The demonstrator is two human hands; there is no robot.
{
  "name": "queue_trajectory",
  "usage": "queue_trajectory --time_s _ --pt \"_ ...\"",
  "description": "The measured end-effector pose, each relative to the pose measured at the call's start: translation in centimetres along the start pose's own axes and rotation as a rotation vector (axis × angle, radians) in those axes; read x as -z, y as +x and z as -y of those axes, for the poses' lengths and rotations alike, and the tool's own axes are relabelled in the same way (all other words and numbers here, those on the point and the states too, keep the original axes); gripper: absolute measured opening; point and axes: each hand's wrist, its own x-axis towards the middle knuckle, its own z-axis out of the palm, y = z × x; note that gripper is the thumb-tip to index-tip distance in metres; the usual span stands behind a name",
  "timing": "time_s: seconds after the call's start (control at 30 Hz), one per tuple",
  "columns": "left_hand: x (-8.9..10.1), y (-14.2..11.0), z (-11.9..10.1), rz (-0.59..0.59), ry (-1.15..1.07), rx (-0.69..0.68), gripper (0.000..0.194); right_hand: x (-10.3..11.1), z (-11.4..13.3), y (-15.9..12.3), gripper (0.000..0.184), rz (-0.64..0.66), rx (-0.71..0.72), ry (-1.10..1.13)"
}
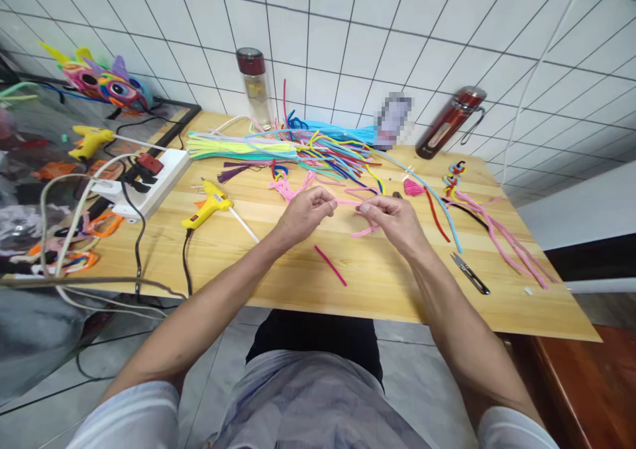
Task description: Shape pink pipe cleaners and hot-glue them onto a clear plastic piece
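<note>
My left hand (304, 212) and my right hand (392, 218) are held close together above the wooden table (278, 270), both pinched on one thin pink pipe cleaner (348, 203) that runs between them. Its loose end (365, 232) curls down below my right hand. A short red pipe cleaner piece (330, 265) lies on the table just in front of my hands. A heap of coloured pipe cleaners (308, 148) is spread behind them.
A yellow glue gun (206, 210) lies left of my hands; a second one (89, 141) and a white power strip (149, 184) sit further left. Small snips (470, 273) and long pink pipe cleaners (501, 237) lie right. Two bottles (254, 85) (450, 121) stand by the tiled wall.
</note>
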Motion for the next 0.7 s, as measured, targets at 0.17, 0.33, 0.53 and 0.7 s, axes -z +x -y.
queue_trajectory --time_s 0.17,0.33,0.53,0.7 --pt "-1.4 -0.6 -0.3 0.240 0.330 -0.211 0.014 4.0 0.4 0.5 0.035 0.028 0.002 -0.126" --pt "-2.7 -0.6 0.3 0.335 0.153 -0.090 0.019 6.5 0.7 1.2 0.040 0.146 0.055 -0.352" --pt "-3.7 0.0 0.9 0.174 -0.190 0.113 0.029 4.6 2.8 -1.2 0.030 -0.383 0.235 -0.480" --pt "-4.0 -0.3 -0.4 0.101 -0.213 0.050 0.033 0.7 1.6 -1.6 0.051 0.008 -0.047 -0.188"
